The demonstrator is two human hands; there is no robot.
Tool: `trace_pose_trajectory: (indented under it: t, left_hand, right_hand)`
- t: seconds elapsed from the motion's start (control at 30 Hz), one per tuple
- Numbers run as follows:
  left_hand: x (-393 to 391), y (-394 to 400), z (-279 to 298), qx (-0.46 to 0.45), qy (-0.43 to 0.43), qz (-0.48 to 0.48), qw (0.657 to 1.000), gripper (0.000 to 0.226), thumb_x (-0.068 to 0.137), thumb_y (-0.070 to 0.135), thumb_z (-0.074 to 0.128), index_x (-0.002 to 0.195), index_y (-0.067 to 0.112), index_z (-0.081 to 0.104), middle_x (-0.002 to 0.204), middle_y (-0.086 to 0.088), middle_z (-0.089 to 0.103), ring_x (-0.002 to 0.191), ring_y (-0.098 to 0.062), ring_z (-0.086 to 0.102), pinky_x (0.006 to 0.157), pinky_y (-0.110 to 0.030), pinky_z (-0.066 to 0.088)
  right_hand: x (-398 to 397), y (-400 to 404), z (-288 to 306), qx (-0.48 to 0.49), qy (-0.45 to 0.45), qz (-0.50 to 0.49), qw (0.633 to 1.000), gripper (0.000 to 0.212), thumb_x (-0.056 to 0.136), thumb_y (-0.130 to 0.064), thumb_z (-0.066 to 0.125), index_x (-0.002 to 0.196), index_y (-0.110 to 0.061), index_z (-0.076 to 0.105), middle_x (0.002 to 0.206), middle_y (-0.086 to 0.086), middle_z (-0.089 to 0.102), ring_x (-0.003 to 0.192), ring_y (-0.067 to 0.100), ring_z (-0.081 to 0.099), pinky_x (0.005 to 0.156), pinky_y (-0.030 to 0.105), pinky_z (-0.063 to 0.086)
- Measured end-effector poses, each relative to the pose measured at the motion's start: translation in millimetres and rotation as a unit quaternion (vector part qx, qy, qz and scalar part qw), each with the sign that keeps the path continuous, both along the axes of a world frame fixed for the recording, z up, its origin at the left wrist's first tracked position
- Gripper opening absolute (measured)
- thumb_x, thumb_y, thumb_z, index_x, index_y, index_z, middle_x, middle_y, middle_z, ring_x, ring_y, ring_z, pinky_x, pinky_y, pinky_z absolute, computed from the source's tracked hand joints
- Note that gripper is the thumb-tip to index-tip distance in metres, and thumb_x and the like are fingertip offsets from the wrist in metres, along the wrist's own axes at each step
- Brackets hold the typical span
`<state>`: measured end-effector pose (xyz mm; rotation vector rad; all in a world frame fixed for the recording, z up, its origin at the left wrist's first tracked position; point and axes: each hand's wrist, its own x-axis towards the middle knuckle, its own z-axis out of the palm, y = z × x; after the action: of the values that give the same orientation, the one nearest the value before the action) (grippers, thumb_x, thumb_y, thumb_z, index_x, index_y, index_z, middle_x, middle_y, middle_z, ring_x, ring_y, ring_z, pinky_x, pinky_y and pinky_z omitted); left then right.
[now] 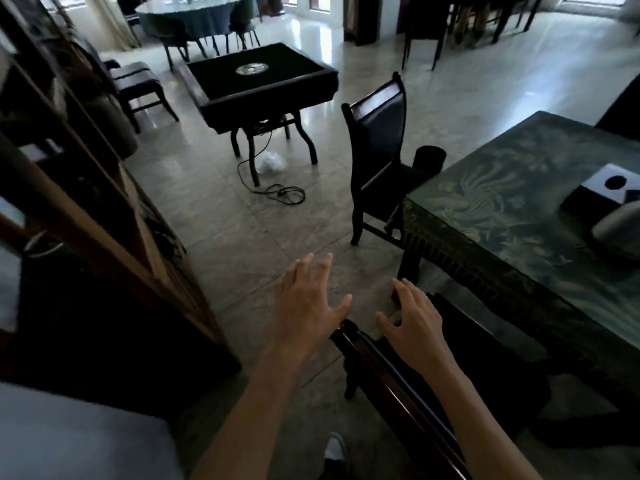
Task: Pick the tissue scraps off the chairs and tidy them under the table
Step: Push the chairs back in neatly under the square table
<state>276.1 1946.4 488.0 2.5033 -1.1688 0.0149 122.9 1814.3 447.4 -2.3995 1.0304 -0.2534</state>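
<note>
My left hand (306, 299) hovers open, fingers spread, just left of the top rail of a dark wooden chair (388, 375) right in front of me. My right hand (412, 317) is open above that chair's back and seat, holding nothing. The seat looks dark and I see no tissue on it. A second dark chair (379, 133) stands further ahead at the green patterned table (502, 209). A white crumpled tissue scrap (270, 162) lies on the floor under a square black table (263, 77) in the middle of the room.
A black cable (277, 192) snakes over the tiled floor near the square table. A wooden cabinet (104, 220) lines the left side. A box (609, 188) and a grey object (620, 230) sit on the green table. Stools and further tables stand at the back.
</note>
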Motion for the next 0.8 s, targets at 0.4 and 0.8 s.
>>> trace_pose_trajectory:
  t: [0.4, 0.8]
  left_hand:
    - [-3.3, -78.2, -4.2, -0.021, 0.014, -0.152, 0.988, 0.079, 0.079, 0.065, 0.05, 0.147, 0.031, 0.032, 0.151, -0.006, 0.039, 0.137, -0.028, 0.036, 0.107, -0.046, 0.035]
    - [-27.6, -106.7, -17.3, -0.024, 0.056, -0.313, 0.948, 0.079, 0.08, 0.065, 0.052, 0.146, 0.025, 0.036, 0.148, -0.009, 0.043, 0.137, -0.03, 0.037, 0.109, -0.051, 0.034]
  right_hand:
    - [-62.5, -15.6, 14.2, -0.017, -0.019, -0.205, 0.978, 0.073, 0.091, -0.05, 0.054, 0.152, -0.02, 0.026, 0.159, 0.005, 0.028, 0.149, 0.023, 0.021, 0.119, 0.049, 0.023]
    - [-131.6, 30.7, 23.9, -0.029, -0.003, -0.417, 0.908, 0.073, 0.09, -0.045, 0.06, 0.151, -0.015, 0.032, 0.157, 0.008, 0.034, 0.146, 0.026, 0.027, 0.115, 0.054, 0.027]
